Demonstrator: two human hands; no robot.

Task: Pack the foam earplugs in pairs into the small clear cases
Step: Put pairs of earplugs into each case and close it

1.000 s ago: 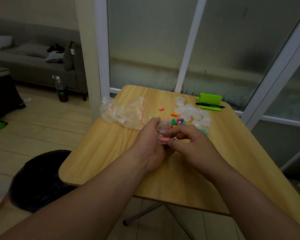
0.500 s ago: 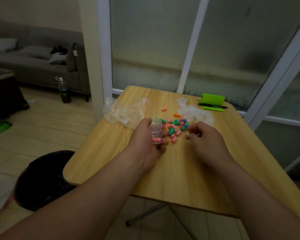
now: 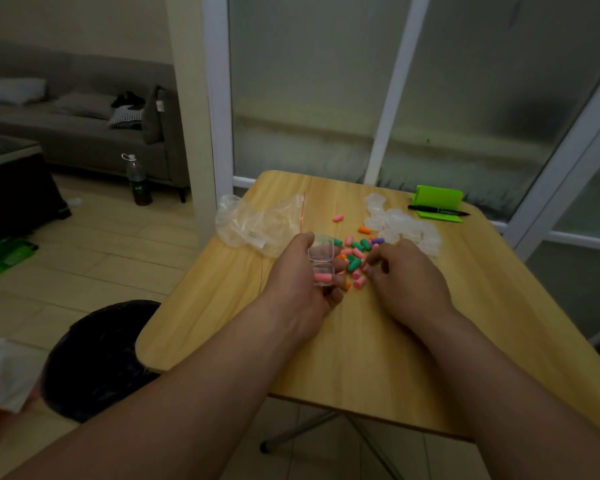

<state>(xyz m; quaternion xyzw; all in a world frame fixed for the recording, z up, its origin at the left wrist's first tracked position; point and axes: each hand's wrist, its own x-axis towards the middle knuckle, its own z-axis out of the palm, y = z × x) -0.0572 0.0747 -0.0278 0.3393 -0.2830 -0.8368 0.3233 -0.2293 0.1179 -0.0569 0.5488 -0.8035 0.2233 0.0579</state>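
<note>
Head view: left hand (image 3: 302, 282) grips the clear case (image 3: 321, 259), lid up, one pink earplug (image 3: 323, 278) inside. Right hand (image 3: 409, 275) curls onto the earplug pile (image 3: 355, 252) at its eleven o'clock; whether it holds one, can't tell. On the wooden table (image 3: 361, 341), empty cases (image 3: 402, 226) at one o'clock; sofa (image 3: 77, 133) at ten.

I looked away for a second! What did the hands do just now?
The right hand put a pink earplug into the case, then moved right to the pile, where its fingers now curl among the plugs. Whether it holds one yet is unclear. The left hand kept holding the open case the whole time.
</note>
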